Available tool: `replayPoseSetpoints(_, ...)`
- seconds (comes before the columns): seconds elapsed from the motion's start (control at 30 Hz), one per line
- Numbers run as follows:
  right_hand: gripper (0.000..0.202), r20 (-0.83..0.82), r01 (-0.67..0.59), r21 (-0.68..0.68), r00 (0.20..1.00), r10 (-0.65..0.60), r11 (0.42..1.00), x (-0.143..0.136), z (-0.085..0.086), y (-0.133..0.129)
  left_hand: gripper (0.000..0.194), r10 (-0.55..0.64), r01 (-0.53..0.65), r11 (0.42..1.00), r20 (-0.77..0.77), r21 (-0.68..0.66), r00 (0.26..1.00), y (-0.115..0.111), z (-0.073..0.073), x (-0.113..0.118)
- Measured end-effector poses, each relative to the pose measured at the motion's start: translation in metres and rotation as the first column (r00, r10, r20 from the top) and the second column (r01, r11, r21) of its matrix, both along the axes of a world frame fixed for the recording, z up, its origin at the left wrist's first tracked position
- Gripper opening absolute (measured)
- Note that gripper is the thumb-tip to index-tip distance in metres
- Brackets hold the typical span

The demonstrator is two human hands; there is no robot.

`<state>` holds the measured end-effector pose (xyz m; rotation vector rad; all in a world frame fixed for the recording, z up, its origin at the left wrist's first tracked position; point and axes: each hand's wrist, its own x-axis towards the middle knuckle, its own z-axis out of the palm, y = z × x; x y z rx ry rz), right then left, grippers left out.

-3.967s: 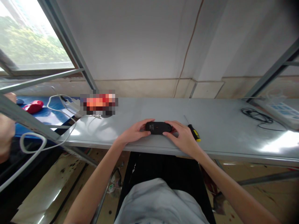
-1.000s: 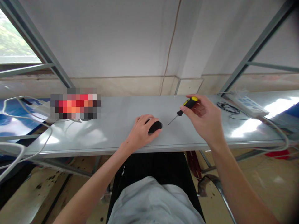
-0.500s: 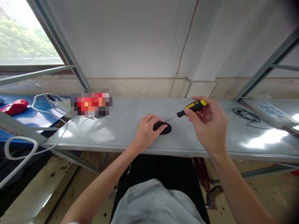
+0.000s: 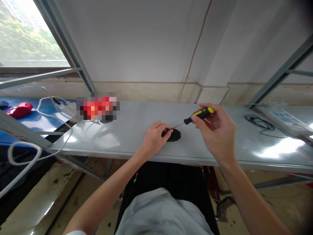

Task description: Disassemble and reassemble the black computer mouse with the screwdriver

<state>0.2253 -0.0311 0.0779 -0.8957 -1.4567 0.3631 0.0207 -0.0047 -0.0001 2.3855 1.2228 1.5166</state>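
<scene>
A black, oval computer mouse [image 4: 174, 135] lies on the grey table. Over its left end is my left hand [image 4: 156, 135], closed, with the thumb and fingertips drawn together by the tip of the screwdriver. Whether a small part sits between those fingertips is too small to tell. My right hand [image 4: 218, 129] grips the black and yellow handle of the screwdriver [image 4: 199, 116] between thumb and fingers. Its thin metal shaft slants down to the left and ends at the mouse, beside my left fingertips.
At the left of the grey table [image 4: 132, 114] is a blurred-out red item [image 4: 97, 107]. White cable [image 4: 39, 153] loops over the left edge. On the right lie a coiled black cable [image 4: 259, 122] and a plastic-wrapped pale item [image 4: 286, 117]. Metal frame posts rise at both sides.
My left thumb has slid up from the mouse's top toward the screwdriver tip, uncovering more of the mouse. The screwdriver stays at the mouse; the view has shifted slightly.
</scene>
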Motion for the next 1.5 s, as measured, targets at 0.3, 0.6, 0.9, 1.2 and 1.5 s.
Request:
replayPoseSetpoints(0.3, 0.033, -0.046, 0.021, -0.001, 0.999, -0.021, 1.000, 0.0040, -0.0004, 0.0022, 0.008, 0.005, -0.005, 1.000, 0.009, -0.028, 1.000, -0.0011, 0.0000, -0.0015)
replayPoseSetpoints(0.6, 0.032, -0.021, 0.006, -0.034, 1.000, -0.007, 0.999, 0.0053, -0.0051, 0.0021, 0.014, 0.020, -0.019, 0.998, 0.020, -0.056, 1.000, -0.0052, 0.0039, -0.0010)
replayPoseSetpoints(0.9, 0.032, -0.041, -0.018, -0.049, 0.999, 0.016, 0.999, 0.0017, -0.0043, 0.0009, 0.015, -0.004, 0.007, 0.997, 0.040, -0.070, 0.999, -0.0032, 0.0031, -0.0028)
replayPoseSetpoints(1.2, 0.033, -0.035, -0.025, -0.042, 0.999, 0.023, 0.999, 0.0019, -0.0055, 0.0013, 0.012, 0.030, -0.024, 0.995, 0.065, -0.097, 0.997, -0.0035, 0.0043, -0.0034)
replayPoseSetpoints(1.5, 0.031, -0.012, -0.012, -0.025, 1.000, 0.012, 1.000, 0.0035, -0.0038, 0.0011, 0.009, -0.045, 0.055, 0.993, 0.101, -0.100, 0.994, -0.0012, 0.0018, -0.0041)
